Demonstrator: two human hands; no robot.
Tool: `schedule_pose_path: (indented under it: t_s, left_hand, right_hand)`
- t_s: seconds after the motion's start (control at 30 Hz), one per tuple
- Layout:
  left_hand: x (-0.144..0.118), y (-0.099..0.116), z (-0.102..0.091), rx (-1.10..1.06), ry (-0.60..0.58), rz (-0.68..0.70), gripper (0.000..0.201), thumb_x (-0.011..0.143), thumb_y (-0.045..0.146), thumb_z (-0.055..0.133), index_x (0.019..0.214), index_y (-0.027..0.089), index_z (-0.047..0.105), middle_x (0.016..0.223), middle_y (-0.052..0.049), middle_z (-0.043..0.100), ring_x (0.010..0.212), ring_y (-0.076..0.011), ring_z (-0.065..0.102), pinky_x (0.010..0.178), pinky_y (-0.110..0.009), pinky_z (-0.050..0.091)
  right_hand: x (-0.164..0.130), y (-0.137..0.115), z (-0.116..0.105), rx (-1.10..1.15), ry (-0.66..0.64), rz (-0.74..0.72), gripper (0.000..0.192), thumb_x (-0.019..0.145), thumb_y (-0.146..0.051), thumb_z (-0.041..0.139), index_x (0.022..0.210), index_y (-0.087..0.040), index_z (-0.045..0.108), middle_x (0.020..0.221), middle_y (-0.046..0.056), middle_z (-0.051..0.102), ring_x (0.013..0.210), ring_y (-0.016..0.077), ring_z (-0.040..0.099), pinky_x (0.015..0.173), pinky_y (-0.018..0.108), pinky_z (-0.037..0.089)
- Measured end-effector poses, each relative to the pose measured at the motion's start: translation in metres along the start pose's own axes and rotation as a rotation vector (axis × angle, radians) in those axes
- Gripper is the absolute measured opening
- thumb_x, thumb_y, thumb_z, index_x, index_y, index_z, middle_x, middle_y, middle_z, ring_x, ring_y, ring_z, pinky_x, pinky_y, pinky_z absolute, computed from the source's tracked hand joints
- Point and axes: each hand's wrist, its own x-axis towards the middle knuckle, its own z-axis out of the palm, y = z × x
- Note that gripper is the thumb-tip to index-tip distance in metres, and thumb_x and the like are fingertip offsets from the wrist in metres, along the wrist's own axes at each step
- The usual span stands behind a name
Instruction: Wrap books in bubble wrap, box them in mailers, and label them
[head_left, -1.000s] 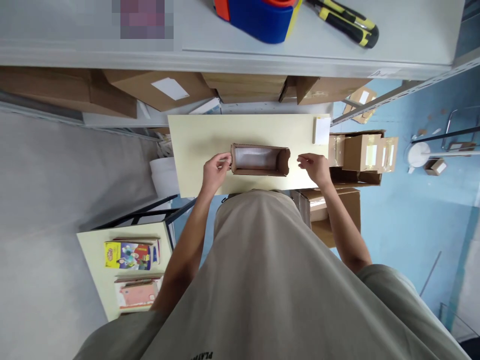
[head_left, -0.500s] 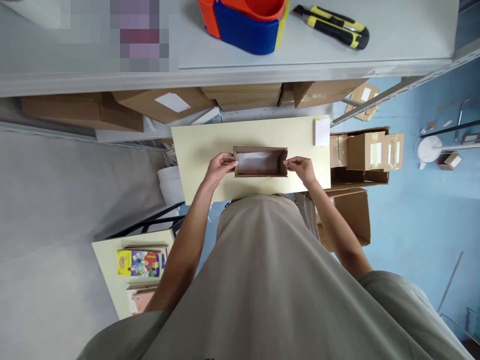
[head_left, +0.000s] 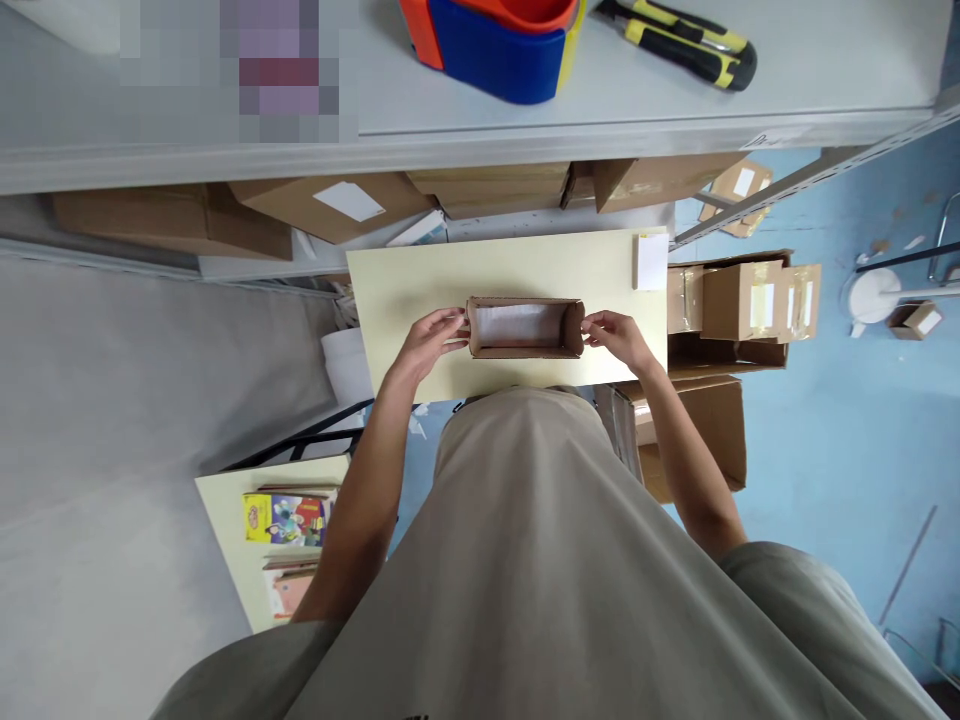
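A small open cardboard box (head_left: 525, 327) with a pale lining stands on a cream table (head_left: 420, 280) below me. My left hand (head_left: 431, 338) grips the box's left end flap. At the right end, my right hand (head_left: 617, 337) pinches the other flap. Both flaps stand upright against the box walls. A small white paper slip (head_left: 651, 261) lies at the table's far right corner.
A grey shelf (head_left: 810, 60) just under the camera carries a blue and orange tape dispenser (head_left: 495, 40) and a yellow-black utility knife (head_left: 686, 40). Cardboard boxes (head_left: 742, 300) stand on the blue floor to the right. A second small table with books (head_left: 281, 520) is at lower left.
A second ago my right hand was apart from the box and its right flap leaned outward. That hand has since moved in, and both hands hold the end flaps upright.
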Motion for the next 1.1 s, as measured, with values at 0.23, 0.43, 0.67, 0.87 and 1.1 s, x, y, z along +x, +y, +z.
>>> schedule_pose_path:
  t_s: [0.23,0.43,0.67,0.87,1.1]
  left_hand:
    - [0.011,-0.006,0.006,0.031,-0.032,-0.068,0.074,0.066,0.052,0.108,0.126,0.021,0.078,0.121,-0.010,0.080,0.110,-0.0259,0.079,0.102,-0.047,0.068]
    - [0.024,0.000,0.010,0.082,-0.044,-0.059,0.076,0.064,0.050,0.107,0.128,0.020,0.077,0.127,-0.012,0.081,0.110,-0.0271,0.079,0.101,-0.049,0.069]
    - [0.034,-0.005,0.024,0.262,0.005,-0.013,0.072,0.070,0.042,0.103,0.132,0.019,0.075,0.136,-0.015,0.081,0.118,-0.0331,0.080,0.103,-0.051,0.067]
    - [0.046,-0.018,0.045,0.624,0.219,0.031,0.050,0.080,0.030,0.095,0.125,0.021,0.075,0.131,-0.013,0.084,0.124,-0.0339,0.079,0.113,-0.047,0.059]
    - [0.049,-0.019,0.038,0.605,0.216,0.045,0.053,0.080,0.033,0.094,0.126,0.020,0.071,0.134,-0.016,0.082,0.126,-0.0327,0.078,0.108,-0.042,0.059]
  right_hand:
    - [0.004,0.003,0.007,0.161,-0.077,0.130,0.069,0.059,-0.070,0.110,0.096,-0.020,0.079,0.088,0.002,0.080,0.076,0.0145,0.074,0.083,0.032,0.067]
    - [0.016,0.000,0.019,0.141,-0.026,0.152,0.067,0.059,-0.067,0.113,0.089,-0.021,0.075,0.080,0.000,0.077,0.069,0.0129,0.071,0.073,0.028,0.065]
    - [0.020,-0.006,0.020,0.080,-0.035,0.116,0.069,0.059,-0.070,0.113,0.088,-0.020,0.075,0.079,0.001,0.077,0.066,0.0129,0.072,0.066,0.026,0.065]
    - [0.018,-0.011,0.026,0.019,0.001,0.112,0.064,0.068,-0.067,0.111,0.090,-0.019,0.074,0.080,0.002,0.077,0.065,0.0130,0.073,0.062,0.025,0.064]
    - [0.033,-0.016,0.026,-0.072,-0.045,0.126,0.062,0.083,-0.075,0.099,0.087,-0.020,0.070,0.090,0.007,0.081,0.073,0.0153,0.075,0.065,0.026,0.064]
